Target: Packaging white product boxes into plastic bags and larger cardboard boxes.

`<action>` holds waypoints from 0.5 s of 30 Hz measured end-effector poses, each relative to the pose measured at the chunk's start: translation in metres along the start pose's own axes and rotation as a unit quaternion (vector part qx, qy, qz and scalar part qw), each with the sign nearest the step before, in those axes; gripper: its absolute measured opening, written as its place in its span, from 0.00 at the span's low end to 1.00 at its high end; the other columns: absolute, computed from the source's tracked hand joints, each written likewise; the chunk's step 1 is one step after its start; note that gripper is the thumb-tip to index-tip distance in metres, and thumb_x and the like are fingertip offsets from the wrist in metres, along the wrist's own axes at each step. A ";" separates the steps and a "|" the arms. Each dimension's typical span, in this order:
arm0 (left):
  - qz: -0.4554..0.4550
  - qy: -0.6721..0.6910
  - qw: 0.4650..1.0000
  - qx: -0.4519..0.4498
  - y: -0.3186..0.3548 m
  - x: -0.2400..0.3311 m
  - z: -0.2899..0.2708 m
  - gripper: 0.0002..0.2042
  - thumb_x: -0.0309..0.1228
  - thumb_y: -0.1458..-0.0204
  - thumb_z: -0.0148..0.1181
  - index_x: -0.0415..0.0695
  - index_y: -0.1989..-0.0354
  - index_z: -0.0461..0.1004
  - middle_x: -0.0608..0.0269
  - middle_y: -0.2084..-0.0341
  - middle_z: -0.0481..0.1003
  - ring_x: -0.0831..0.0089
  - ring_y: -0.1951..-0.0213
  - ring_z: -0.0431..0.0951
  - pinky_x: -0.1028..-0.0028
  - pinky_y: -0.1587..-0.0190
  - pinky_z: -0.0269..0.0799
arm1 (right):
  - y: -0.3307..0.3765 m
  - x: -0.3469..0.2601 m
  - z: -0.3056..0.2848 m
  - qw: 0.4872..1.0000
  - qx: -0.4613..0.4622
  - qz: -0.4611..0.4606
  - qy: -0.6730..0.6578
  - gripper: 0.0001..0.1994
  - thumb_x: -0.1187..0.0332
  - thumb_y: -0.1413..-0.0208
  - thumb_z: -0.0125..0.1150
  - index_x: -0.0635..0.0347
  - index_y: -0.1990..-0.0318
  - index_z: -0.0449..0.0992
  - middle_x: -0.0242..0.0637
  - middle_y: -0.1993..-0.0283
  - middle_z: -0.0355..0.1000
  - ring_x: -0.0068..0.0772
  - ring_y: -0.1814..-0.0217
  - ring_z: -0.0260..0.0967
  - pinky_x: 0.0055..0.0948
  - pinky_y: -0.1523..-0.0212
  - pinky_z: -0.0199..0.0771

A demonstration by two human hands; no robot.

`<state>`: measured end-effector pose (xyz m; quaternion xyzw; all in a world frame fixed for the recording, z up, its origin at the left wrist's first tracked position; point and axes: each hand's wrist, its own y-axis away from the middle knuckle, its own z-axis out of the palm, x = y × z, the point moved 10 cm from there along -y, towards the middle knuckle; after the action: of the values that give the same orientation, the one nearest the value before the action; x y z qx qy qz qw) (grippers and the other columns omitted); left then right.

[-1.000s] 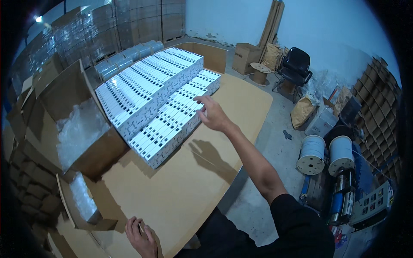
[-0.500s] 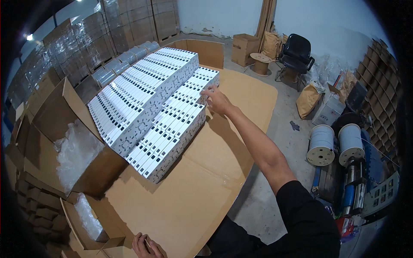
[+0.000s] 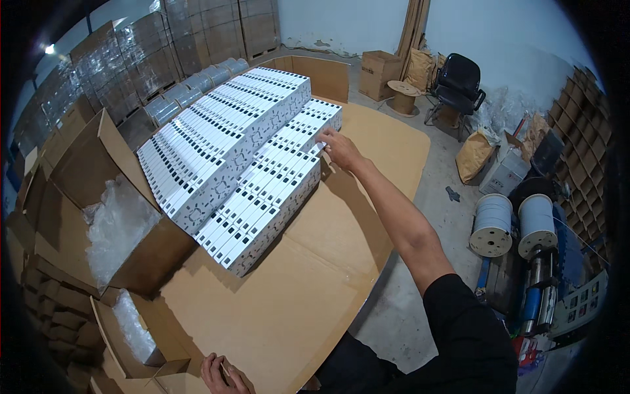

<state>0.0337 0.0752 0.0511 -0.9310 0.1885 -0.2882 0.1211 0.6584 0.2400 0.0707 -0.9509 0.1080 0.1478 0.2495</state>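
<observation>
Slim white boxes with dark square marks stand packed in two stepped rows, a taller far row (image 3: 223, 121) and a lower near row (image 3: 262, 210). Their near ends carry a grey printed pattern. My right hand (image 3: 340, 150) reaches to the right part of the lower row, by a break in its front. Its fingers are closed on the end of one white box (image 3: 319, 149), mostly hidden by the row and the hand. At the lower edge, my left hand (image 3: 225, 377) rests on the cardboard tabletop (image 3: 275, 308), fingers loosely bent and apart, holding nothing.
Left of the boxes stands an open carton (image 3: 141, 256) with clear plastic inside; a smaller carton (image 3: 154, 328) with bubble wrap sits nearer. Beyond the table's right edge are cable spools (image 3: 492, 220), a black chair (image 3: 458, 85) and paper sacks (image 3: 474, 157). Wrapped pallets (image 3: 147, 56) line the back.
My right hand has shifted slightly at the row, and a white box end now shows under its fingers. The view has turned a little. My left hand stays at the lower edge.
</observation>
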 end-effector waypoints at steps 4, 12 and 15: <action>-0.008 0.004 1.000 -0.002 0.000 0.000 0.001 0.13 0.29 0.39 0.56 0.36 0.49 0.77 0.46 0.45 0.74 0.48 0.42 0.71 0.56 0.37 0.65 | 0.014 0.015 -0.017 0.999 0.036 0.006 -0.008 0.12 0.77 0.41 0.59 0.55 0.50 0.74 0.45 0.46 0.69 0.52 0.43 0.71 0.45 0.44 0.73; -0.002 0.013 1.000 -0.003 0.000 -0.004 0.003 0.14 0.31 0.39 0.57 0.36 0.49 0.77 0.46 0.44 0.73 0.48 0.42 0.71 0.56 0.37 0.65 | 0.089 0.022 -0.072 0.993 0.107 0.018 -0.056 0.14 0.82 0.44 0.57 0.62 0.51 0.72 0.48 0.56 0.73 0.56 0.49 0.72 0.47 0.51 0.72; 0.002 0.025 1.000 0.010 0.002 -0.007 0.006 0.13 0.30 0.39 0.57 0.37 0.50 0.77 0.47 0.45 0.74 0.47 0.42 0.71 0.56 0.37 0.65 | 0.123 0.001 -0.081 0.991 0.122 0.005 -0.048 0.16 0.85 0.44 0.54 0.64 0.48 0.71 0.49 0.54 0.74 0.49 0.57 0.77 0.42 0.58 0.75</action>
<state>0.0313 0.0774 0.0420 -0.9218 0.1901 -0.3133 0.1264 0.6434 0.0939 0.0836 -0.9047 0.1176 0.1798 0.3679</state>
